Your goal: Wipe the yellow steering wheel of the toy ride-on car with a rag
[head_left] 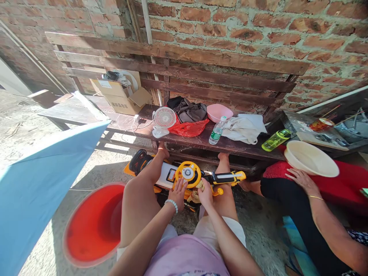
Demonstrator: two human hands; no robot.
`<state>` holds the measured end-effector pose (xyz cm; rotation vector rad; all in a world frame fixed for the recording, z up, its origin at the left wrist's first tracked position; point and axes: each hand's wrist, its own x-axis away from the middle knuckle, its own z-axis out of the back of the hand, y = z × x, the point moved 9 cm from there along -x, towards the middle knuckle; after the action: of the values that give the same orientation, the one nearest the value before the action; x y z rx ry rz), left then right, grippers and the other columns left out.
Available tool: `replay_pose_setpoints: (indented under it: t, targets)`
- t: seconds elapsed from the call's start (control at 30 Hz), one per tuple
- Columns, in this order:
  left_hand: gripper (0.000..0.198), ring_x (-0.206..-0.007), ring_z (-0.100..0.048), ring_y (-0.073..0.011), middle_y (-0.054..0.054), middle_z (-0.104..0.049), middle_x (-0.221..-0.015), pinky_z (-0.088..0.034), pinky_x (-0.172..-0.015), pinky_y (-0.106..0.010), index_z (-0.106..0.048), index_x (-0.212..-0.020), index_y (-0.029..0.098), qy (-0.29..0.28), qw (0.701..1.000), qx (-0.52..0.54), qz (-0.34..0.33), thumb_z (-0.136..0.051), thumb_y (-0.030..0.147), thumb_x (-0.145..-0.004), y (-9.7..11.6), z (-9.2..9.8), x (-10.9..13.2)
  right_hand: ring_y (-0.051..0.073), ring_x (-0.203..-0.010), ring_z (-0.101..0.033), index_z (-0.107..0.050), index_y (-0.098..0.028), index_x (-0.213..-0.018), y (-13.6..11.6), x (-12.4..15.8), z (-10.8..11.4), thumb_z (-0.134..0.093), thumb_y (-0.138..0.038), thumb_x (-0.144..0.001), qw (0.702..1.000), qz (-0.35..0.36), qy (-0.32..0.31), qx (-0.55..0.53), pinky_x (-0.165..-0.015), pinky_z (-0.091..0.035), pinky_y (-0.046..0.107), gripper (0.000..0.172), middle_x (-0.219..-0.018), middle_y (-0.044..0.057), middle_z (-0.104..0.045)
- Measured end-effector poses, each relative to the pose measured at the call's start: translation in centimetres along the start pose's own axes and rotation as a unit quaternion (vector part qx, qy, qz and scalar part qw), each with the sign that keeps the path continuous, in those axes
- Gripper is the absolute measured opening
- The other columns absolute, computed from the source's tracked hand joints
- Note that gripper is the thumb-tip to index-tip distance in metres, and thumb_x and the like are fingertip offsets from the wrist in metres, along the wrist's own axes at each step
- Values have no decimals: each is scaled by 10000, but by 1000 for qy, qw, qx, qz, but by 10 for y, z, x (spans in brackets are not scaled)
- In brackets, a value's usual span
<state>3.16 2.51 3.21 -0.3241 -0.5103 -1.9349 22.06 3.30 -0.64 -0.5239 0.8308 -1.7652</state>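
Observation:
Across my lap lies a toy vehicle with a yellow steering wheel (188, 173), a white body and a yellow-tipped arm (228, 177). My left hand (177, 193), with a pale bead bracelet on the wrist, rests its spread fingers on the wheel's lower left edge. Just right of the wheel, my right hand (205, 193) has its fingers curled against a crumpled tan item (195, 194). What that item is cannot be made out, and part of it is hidden by the hand.
A wooden bench (135, 132) holds a cardboard box (122, 96), fan (164, 119), red bag (189, 127), pink bowl (218, 112), bottles and white cloth (241, 128). A red tub (94, 226) stands left. At right, another person's hand (305, 181) touches a cream basin (313, 159).

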Motion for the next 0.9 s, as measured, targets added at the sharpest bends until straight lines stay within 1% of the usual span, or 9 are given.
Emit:
replay_pose_setpoints:
  t: [0.07, 0.13, 0.27, 0.4, 0.5, 0.6, 0.67, 0.77, 0.9]
  targets:
    - [974, -1673, -19, -329, -96, 35, -1803, -364, -1238, -582, -137, -1725, 204, 2, 1000, 0, -1, -573, 158, -855, 0, 0, 0, 270, -1401, -548, -497, -173, -1541, -10, -2, 13, -448, -159, -801, 998, 55, 26, 33, -1199, -435, 472, 741, -1509, 153, -592]
    - [966, -1673, -18, -327, -93, 42, -1802, -360, -1238, -587, -135, -1725, 204, 0, 1000, -3, 1, -554, 144, -857, 1, 1, 0, 280, -1488, -453, -407, -181, -1613, -17, -2, 14, -445, -136, -816, 992, 82, 28, 87, -1222, -400, 486, 799, -1620, 146, -491]
    - [965, -1672, -6, -333, -94, 41, -1800, -368, -1232, -591, -134, -1724, 185, -13, 1000, 1, 5, -545, 159, -851, 2, 4, 3, 307, -1538, -390, -444, -165, -1612, -15, -1, -5, -399, -71, -869, 979, 38, -36, 195, -1203, -399, 489, 751, -1645, 157, -476]
    - [973, -1672, -14, -335, -86, 39, -1801, -364, -1237, -599, -136, -1723, 187, -10, 1000, 5, 3, -551, 161, -844, 3, 7, 4, 307, -1495, -444, -543, -168, -1544, -14, 1, -11, -420, -58, -864, 975, 29, -69, 210, -1175, -428, 471, 700, -1576, 159, -557]
    - [984, -1673, -16, -327, -83, 45, -1801, -352, -1245, -607, -130, -1724, 201, -7, 1000, 4, 7, -558, 147, -840, 1, 4, 2, 284, -1327, -599, -655, -171, -1408, -9, 9, -10, -480, -65, -813, 982, 46, -94, 156, -1148, -459, 404, 630, -1392, 143, -692]
    - [999, -1673, -9, -321, -86, 50, -1801, -331, -1259, -610, -115, -1726, 209, -10, 1000, 9, 6, -571, 148, -839, -1, -1, 0, 266, -1151, -701, -699, -165, -1313, 11, 21, -8, -485, -113, -806, 992, -16, -102, 76, -1063, -529, 374, 553, -1210, 127, -764]
    - [1000, -1673, 0, -320, -84, 59, -1800, -330, -1259, -613, -105, -1727, 203, -10, 1000, 13, 1, -570, 156, -842, -1, -3, -1, 272, -1159, -706, -685, -158, -1324, 16, 24, -1, -488, -163, -814, 996, -40, -76, 30, -1060, -541, 391, 547, -1224, 134, -761]
    - [1001, -1673, 2, -324, -84, 68, -1797, -337, -1254, -618, -109, -1726, 186, -6, 1000, 12, -2, -568, 169, -836, 0, -1, 0, 286, -1222, -674, -641, -151, -1377, -7, 8, 20, -495, -230, -842, 1000, 4, -12, -12, -1111, -514, 435, 560, -1295, 155, -728]
    - [992, -1669, -5, -350, -82, 48, -1800, -352, -1247, -614, -126, -1725, 187, -11, 1000, 19, 5, -557, 180, -831, 1, 3, 3, 285, -1298, -603, -582, -181, -1448, -74, -40, 44, -481, -238, -881, 991, 130, 16, -6, -1159, -470, 471, 579, -1375, 148, -673]
